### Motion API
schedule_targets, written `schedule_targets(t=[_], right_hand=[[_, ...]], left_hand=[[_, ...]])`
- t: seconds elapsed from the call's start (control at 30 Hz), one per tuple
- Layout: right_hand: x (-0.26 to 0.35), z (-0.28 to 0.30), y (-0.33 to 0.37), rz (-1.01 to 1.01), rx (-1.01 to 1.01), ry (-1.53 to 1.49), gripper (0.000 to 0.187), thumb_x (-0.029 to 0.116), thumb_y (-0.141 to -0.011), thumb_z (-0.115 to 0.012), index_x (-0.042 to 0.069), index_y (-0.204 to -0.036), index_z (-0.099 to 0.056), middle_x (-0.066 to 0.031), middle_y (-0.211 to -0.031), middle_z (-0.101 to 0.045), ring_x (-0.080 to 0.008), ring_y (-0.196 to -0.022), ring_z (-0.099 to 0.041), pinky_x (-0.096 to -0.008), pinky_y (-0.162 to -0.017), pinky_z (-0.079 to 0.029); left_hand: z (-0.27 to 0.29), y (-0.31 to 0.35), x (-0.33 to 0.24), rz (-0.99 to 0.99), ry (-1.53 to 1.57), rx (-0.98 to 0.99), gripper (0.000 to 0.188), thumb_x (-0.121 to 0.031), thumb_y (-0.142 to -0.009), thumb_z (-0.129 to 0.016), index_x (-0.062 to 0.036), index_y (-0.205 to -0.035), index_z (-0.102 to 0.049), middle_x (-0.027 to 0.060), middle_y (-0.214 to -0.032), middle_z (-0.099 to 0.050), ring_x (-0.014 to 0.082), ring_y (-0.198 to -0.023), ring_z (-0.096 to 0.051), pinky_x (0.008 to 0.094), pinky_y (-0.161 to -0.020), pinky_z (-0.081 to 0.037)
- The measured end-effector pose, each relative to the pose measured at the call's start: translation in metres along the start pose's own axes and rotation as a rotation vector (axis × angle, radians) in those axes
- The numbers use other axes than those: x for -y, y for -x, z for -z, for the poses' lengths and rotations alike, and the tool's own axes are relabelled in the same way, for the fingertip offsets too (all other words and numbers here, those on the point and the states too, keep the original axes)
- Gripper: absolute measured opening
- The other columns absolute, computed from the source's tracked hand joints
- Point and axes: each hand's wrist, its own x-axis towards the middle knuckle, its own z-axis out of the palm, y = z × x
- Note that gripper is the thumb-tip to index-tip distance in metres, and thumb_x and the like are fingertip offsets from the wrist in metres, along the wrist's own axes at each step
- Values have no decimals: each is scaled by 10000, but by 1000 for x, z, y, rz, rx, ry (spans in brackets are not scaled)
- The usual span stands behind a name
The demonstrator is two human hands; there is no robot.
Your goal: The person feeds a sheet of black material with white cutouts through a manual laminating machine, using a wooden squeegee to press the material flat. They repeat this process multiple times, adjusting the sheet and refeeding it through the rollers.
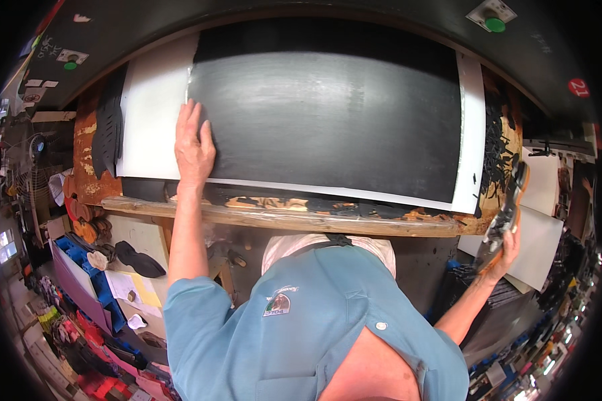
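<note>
Smooth black sheet: left edge touched by left hand, fingers extended; rightward, curved tool gripped by right hand.

a smooth black sheet lies flat on a white board, leaving it bare widely at the left edge, narrowly at the right and near edges. a long, orange-sided tool is held slanting by the near right corner of the surface.
</note>
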Motion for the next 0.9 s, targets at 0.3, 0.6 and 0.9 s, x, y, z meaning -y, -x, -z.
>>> schedule_targets(t=[0.3, 0.6, 0.9], right_hand=[[16, -346, 50, 13, 567, 27, 835, 83, -784, -856, -110, -1524, -519, -219, -1594, -514, -288, -1444, -533, -400, -1226, -379], [-4, -569, 94, 634, 626, 932, 821, 283, -721, -834, 3, -1456, -601, -384, -1519, -408, -522, -1319, -464, -599, -1121, -420], [-35, -538, 99, 740, 618, 656, 888, 273, -631, -895, 26, -1445, -640, -406, -1628, -335, -527, -1414, -469, -563, -1189, -413]], left_hand=[[9, 1, 6, 237, 548, -115, 404, -79, -1072, -555, 40, -1453, -617, 243, -1497, -621, 369, -1451, -551, 430, -1231, -416], [24, 0, 16, 314, 846, -46, 481, -207, -1165, -387, 62, -1544, -513, 192, -1587, -545, 289, -1504, -477, 400, -1271, -336], [31, -1, 23, 319, 1017, -11, 523, -239, -1159, -375, 67, -1574, -461, 208, -1611, -511, 305, -1520, -453, 406, -1264, -335]])
